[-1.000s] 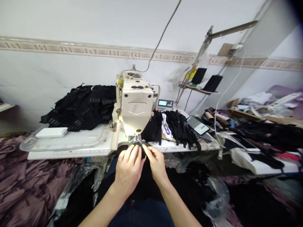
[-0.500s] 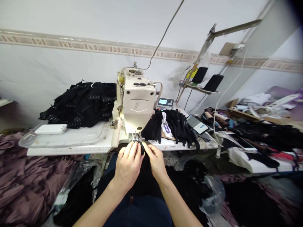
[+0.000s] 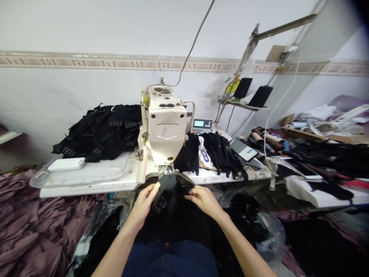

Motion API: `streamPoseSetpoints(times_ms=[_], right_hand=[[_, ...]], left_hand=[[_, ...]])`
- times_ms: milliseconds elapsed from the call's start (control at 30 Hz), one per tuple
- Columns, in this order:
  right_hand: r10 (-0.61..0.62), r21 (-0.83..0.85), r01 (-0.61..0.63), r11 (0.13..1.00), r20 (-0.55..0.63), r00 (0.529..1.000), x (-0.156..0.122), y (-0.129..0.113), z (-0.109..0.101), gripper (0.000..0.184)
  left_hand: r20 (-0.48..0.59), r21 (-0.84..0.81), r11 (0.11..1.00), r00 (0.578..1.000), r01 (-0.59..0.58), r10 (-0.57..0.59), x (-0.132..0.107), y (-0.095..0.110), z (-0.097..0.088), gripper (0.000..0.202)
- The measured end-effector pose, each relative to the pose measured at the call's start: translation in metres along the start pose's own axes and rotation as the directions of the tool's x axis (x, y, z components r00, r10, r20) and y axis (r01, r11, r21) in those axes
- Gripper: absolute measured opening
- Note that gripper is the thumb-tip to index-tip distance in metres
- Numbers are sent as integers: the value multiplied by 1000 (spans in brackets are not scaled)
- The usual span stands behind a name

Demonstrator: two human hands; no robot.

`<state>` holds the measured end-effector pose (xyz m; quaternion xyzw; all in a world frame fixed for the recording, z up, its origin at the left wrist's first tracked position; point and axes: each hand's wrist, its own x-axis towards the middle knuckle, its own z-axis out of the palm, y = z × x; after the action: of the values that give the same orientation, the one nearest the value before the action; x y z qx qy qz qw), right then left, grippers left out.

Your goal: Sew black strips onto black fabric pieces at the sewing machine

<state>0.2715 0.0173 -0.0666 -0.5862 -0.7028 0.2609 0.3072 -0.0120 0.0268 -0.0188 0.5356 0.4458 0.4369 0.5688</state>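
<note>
A black fabric piece [image 3: 168,193] with a small patch of pale dots hangs just below the needle area of the white sewing machine [image 3: 167,132]. My left hand [image 3: 145,200] pinches its left edge between thumb and fingers. On the other side, my right hand [image 3: 204,199] has its fingers pressed together on dark cloth at the right of the piece. The dark cloth blends with the black material on my lap, so where the piece ends is hard to see.
Black dotted fabric pieces [image 3: 100,130] are heaped at left, behind a white box [image 3: 67,164] on a clear plastic tray [image 3: 95,181]. Black straps [image 3: 227,154], a phone [image 3: 243,149] and thread cones [image 3: 261,97] are at right. Mauve cloth [image 3: 37,227] lies low at left.
My hands have moved apart and back from the needle area. The black piece between them is now spread and more visible. The view has shifted slightly.
</note>
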Motion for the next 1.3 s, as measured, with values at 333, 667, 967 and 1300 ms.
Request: streamPoseSetpoints(times_ms=[333, 667, 967, 1300], right_hand=[[329, 642, -283, 713, 51, 943, 1, 6, 21, 49], [356, 927, -234, 295, 120, 927, -25, -26, 26, 40], [234, 839, -278, 467, 186, 954, -57, -50, 17, 40], [165, 864, -368, 343, 331, 929, -36, -48, -4, 39]], left_hand=[[116, -4, 993, 987, -115, 115, -29, 19, -4, 37], [708, 88, 960, 694, -265, 126, -82, 12, 47, 17], [338, 308, 943, 941, -123, 13, -50, -28, 48, 29], [278, 488, 803, 933, -344, 230, -57, -16, 52, 29]])
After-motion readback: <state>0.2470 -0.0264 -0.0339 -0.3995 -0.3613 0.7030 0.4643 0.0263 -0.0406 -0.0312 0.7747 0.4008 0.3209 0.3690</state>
